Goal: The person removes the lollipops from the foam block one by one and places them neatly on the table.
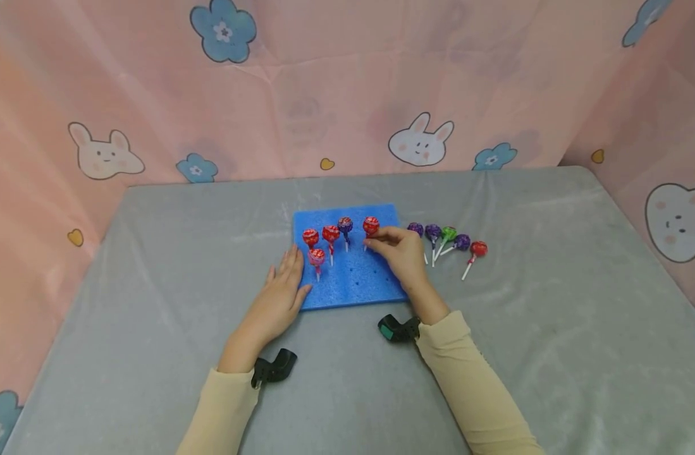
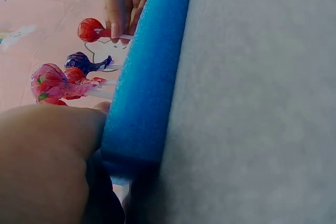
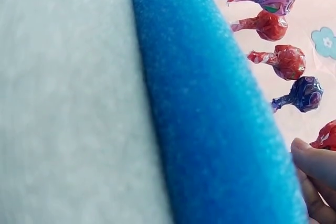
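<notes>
A blue foam board (image 1: 375, 287) with small holes lies on the table. Several wrapped lollipops stand upright in it: red ones (image 1: 331, 234), a pink one (image 1: 316, 257) and a dark blue one (image 1: 344, 225). At the board's back right, my right hand (image 1: 403, 256) pinches a red lollipop (image 1: 371, 225) low, by its stick and wrapper. Its stick meets the foam in the left wrist view. My left hand (image 1: 276, 300) rests with straight fingers along the board's left edge, beside the pink lollipop.
Right of the board lie loose lollipops: purple ones (image 1: 462, 242), a green one (image 1: 448, 234) and a red one (image 1: 479, 248). The grey cloth (image 1: 171, 303) covers the table. A pink curtain (image 1: 336, 88) hangs behind it.
</notes>
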`<state>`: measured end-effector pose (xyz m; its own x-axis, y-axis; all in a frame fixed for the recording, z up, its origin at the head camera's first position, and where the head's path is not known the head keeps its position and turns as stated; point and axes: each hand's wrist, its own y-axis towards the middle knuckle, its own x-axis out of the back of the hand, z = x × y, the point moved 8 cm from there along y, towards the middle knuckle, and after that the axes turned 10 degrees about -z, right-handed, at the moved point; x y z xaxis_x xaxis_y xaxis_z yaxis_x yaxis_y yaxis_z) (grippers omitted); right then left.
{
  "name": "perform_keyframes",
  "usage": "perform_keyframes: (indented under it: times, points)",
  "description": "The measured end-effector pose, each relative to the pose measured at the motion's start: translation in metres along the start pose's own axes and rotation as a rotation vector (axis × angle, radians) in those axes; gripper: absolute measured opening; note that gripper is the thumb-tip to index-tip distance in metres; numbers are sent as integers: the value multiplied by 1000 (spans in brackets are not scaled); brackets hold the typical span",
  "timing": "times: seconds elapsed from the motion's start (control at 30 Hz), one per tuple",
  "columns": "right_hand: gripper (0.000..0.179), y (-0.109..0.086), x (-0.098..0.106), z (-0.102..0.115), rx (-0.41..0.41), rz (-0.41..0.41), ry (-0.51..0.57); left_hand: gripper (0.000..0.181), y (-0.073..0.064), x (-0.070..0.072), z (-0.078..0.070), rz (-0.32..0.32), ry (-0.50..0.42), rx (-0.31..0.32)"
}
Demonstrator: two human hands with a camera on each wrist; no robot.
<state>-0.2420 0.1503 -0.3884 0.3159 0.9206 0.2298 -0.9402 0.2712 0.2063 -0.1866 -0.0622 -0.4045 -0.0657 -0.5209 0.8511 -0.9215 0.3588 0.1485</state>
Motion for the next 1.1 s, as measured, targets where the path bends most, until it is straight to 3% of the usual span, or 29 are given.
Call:
perform_keyframes:
  times: [0.37,0.6,0.87,1.1]
  points:
    - [15,2,10,2,-14,-28,54,62,6,0,-7,6,-17,-5]
    - [16,0,14,1,-66,-46,90,62,5,-2,-7,18,-13,0]
    - [17,-2,16,5,-132,-34,215,63,0,-2,-5,7,-16,5]
    - [20,0,38,19,-146,17,189,63,-2,0,-4,-14,-16,1]
